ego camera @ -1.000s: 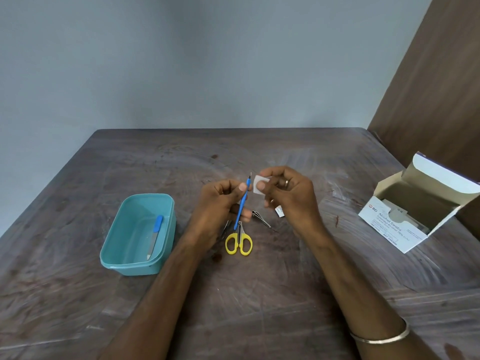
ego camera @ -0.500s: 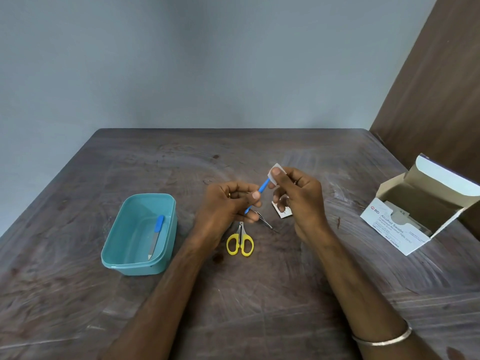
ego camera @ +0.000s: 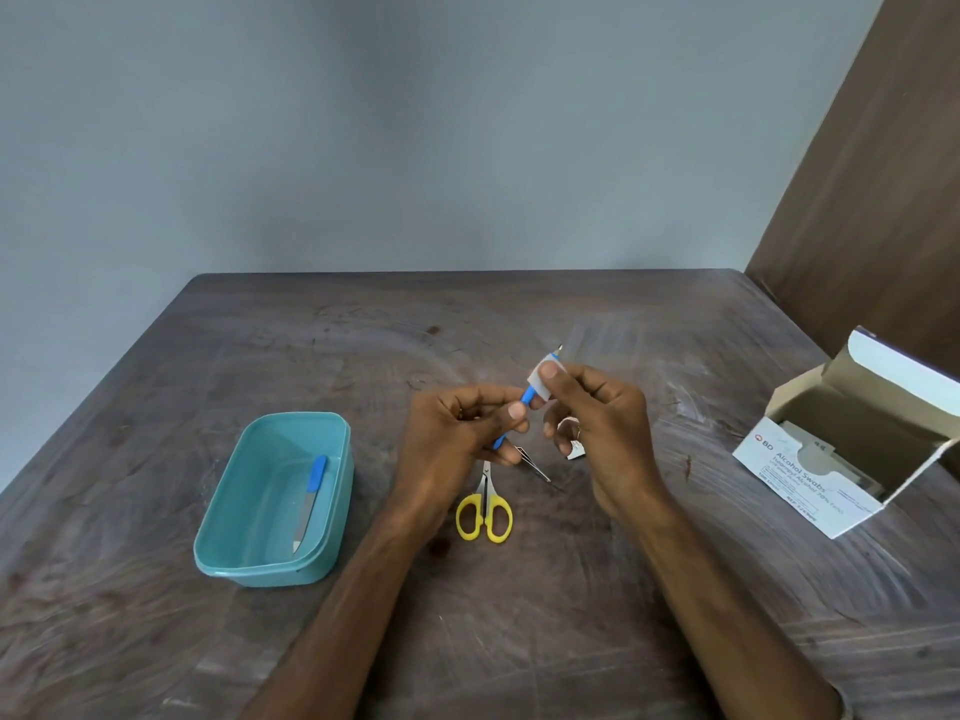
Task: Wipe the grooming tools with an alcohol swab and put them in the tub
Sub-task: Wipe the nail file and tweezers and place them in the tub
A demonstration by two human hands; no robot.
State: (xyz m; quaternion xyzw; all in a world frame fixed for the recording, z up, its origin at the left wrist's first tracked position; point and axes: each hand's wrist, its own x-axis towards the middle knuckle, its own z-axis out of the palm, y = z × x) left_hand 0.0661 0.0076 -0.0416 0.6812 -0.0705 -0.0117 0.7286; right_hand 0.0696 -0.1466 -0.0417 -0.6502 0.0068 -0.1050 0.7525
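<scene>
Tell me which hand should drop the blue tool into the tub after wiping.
Probably the left hand: it already grips the blue tool, and the tub sits on its side. The right hand holds the swab.

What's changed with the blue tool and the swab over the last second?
The right hand has slid the swab from beside the blue tool onto its shaft, up near the metal tip. The left hand has tilted the tool from nearly upright to leaning right, gripping its lower end throughout. The tub with the nail file, the scissors and the swab box stayed put.
</scene>
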